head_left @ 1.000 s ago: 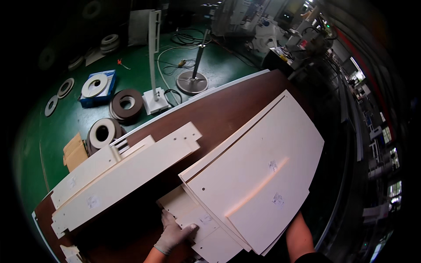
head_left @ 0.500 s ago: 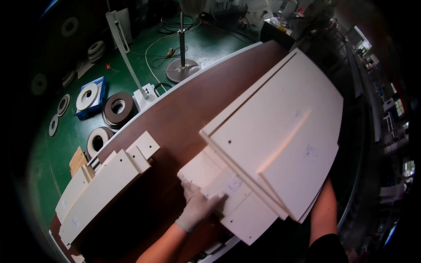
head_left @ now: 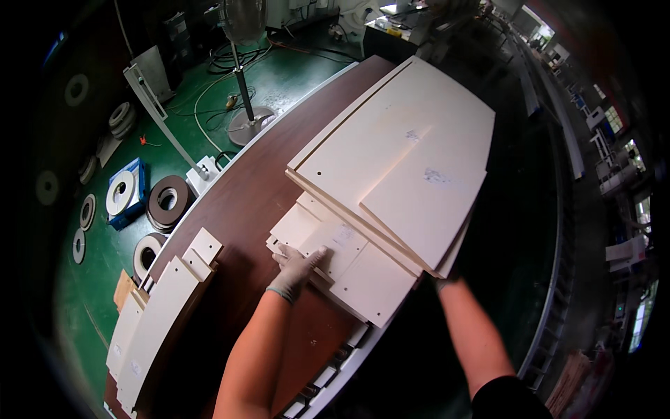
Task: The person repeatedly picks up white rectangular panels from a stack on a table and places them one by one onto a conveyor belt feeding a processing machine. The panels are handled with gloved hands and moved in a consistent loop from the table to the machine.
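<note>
A stack of large cream-white panels (head_left: 405, 160) lies on a long brown table (head_left: 237, 209). Smaller cream-white boards (head_left: 342, 265) stick out from under the stack at its near left end. My left hand (head_left: 296, 262), in a grey glove, rests flat on the smaller boards with fingers spread. My right hand (head_left: 442, 282) is mostly hidden under the near edge of the large panels; only the forearm shows, so its grip cannot be made out.
Narrow cream-white boards (head_left: 160, 314) lie along the table's left end. On the green floor to the left are rolls of edge banding (head_left: 166, 202), a blue crate (head_left: 125, 192), a fan stand (head_left: 246, 112) and cables. Dark machinery runs along the right.
The view has shifted so the panel stack sits higher and more central. My left hand has slid up onto the smaller boards. The right forearm stays at the panels' near edge.
</note>
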`<state>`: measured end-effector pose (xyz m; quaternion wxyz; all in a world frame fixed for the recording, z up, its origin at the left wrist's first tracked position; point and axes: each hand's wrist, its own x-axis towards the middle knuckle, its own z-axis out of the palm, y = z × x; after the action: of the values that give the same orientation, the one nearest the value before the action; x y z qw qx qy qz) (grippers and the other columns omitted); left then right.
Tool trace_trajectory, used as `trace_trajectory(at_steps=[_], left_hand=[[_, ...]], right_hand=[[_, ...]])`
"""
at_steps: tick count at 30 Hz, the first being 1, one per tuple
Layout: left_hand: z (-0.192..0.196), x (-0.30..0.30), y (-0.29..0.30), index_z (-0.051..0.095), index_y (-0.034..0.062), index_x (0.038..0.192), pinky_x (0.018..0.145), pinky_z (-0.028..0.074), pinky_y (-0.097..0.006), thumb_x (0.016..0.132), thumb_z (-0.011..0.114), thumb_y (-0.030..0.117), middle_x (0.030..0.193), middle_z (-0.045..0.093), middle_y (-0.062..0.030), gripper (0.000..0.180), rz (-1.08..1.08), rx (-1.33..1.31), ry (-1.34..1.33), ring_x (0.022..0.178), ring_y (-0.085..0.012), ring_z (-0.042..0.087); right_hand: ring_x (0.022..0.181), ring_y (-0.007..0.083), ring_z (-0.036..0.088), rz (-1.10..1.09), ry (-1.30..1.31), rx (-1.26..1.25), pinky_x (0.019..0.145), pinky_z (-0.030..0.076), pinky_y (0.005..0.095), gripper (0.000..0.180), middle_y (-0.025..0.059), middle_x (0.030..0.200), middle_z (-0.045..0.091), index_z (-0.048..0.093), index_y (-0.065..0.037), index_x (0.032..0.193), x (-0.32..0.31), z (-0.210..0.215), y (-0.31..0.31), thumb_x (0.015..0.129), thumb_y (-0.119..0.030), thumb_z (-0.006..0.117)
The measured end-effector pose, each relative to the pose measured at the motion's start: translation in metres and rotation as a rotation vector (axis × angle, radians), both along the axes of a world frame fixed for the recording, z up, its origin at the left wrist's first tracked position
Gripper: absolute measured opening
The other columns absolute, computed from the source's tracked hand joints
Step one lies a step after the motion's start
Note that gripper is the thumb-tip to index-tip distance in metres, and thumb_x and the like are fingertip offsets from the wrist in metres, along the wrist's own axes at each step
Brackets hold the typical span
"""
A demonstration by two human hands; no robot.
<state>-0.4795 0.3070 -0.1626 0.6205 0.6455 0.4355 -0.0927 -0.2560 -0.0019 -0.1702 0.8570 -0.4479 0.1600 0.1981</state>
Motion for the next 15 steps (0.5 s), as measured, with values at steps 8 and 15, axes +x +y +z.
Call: trace_trajectory(at_steps=[8, 15], left_hand=[[-0.021, 0.006, -0.018, -0.008, -0.0048, 0.163, 0.129, 0.008, -0.052, 0.075, 0.073, 0.079, 0.165, -0.02, -0.0392, 0.147, 0.115, 0.198, -0.009, 0.158, -0.0503, -0.011], [-0.054, -0.115, -0.057, 0.043, -0.0035, 0.153, 0.126, 0.027, -0.043, 0.097, 0.066, 0.027, 0.164, 0.035, -0.0247, 0.068, -0.051, 0.659, -0.411, 0.153, -0.0395, 0.032]], right_hand=[[0.132, 0.0306, 0.061, 1.604, -1.093, -1.26, 0.105, 0.052, 0.0443, 0.067, 0.0143, 0.152, 0.055, 0.05, -0.013, 0.152, -0.344, 0.024, -0.162, 0.102, -0.058, 0.055], [0.111, 0.0292, 0.072, 0.854, 0.134, -1.381, 0.095, 0.056, 0.0409, 0.04, 0.0153, 0.115, 0.077, 0.078, -0.008, 0.115, -0.41, -0.047, -0.521, 0.102, -0.043, 0.064]])
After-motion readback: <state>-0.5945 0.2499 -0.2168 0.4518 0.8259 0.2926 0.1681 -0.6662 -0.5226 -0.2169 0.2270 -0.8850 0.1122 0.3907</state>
